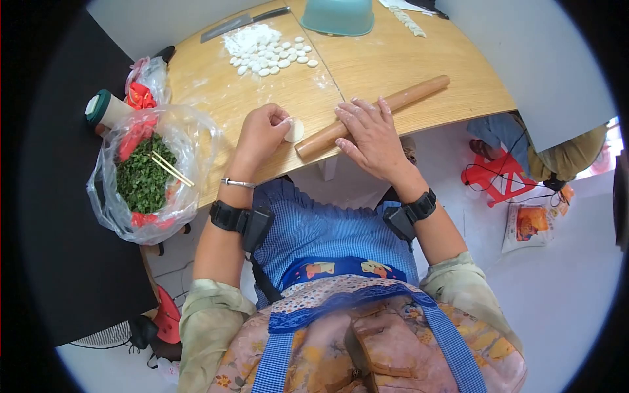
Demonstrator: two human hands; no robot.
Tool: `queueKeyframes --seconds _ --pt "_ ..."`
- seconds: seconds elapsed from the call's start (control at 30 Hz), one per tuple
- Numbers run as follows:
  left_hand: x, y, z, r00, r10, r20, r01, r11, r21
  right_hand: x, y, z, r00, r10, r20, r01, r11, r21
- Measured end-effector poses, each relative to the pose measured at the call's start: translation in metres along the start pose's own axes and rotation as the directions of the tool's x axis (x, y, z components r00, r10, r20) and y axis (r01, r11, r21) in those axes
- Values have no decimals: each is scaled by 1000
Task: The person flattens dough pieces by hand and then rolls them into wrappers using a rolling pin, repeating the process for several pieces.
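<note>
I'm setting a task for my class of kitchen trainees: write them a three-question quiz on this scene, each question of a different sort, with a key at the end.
1. True or false: the right hand rests on the rolling pin.

2. Where do the chopsticks lie?
A) on the rolling pin
B) on the chopped greens
C) under the right hand

3. Short answer: what is the left hand holding between its fingers?

Key:
1. True.
2. B.
3. A flat, round dough piece.
</note>
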State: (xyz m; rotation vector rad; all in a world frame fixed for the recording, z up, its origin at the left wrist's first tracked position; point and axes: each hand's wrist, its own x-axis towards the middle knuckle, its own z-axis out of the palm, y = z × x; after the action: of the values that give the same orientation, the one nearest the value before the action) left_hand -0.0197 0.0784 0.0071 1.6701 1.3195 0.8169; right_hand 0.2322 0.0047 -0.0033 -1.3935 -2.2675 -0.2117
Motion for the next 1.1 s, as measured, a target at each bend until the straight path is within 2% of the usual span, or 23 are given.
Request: queueKeyframes --seconds 0.03,0.1,0.23,0.3,0.33,0.4,0.5,0.53,0.6,0.7,0.83,0.9,1.03,1.1 --pt "1 0 0 1000 0 1 0 1000 -1 1 0 0 1000 0 1 0 1000 -1" --pt "0 -1 -1 999 54 -7 -52 983 178 6 -4 1 999 -40 13 39 998 52" --pt "7 -4 -6 991 135 -16 -127 964 233 34 -16 12 995 -100 0 100 993 62" --pt "9 -1 -9 982 188 28 -187 936 299 53 -19 18 993 -84 85 83 997 9" --pt "12 2 -12 982 187 29 -187 936 300 64 -20 22 993 -82 84 82 997 10" --pt "16 11 -18 989 32 143 -77 946 315 82 -19 34 996 -56 74 56 998 3" --pt "20 17 -20 987 -18 163 -31 956 293 102 -20 43 999 -17 50 15 999 51" --pt "21 18 -20 987 -17 162 -31 956 292 102 -20 44 999 -18 50 16 999 50" --pt "25 10 -18 982 77 175 -119 961 248 103 -22 42 1000 12 7 -12 999 47" --pt "29 -3 -15 969 93 227 -152 954 258 69 -23 27 1000 21 6 -21 997 68" --pt "20 -4 -13 974 156 166 -196 946 259 23 -23 10 1000 -16 -6 16 998 55" --pt "16 -10 -13 994 103 26 -106 981 163 11 -23 3 1000 -20 4 20 999 49" --pt "6 -15 -11 995 77 -67 -64 980 186 11 -22 2 1000 -27 2 27 998 54" --pt "4 -10 -10 990 122 -74 -109 982 155 23 -23 8 999 -32 4 32 998 49"
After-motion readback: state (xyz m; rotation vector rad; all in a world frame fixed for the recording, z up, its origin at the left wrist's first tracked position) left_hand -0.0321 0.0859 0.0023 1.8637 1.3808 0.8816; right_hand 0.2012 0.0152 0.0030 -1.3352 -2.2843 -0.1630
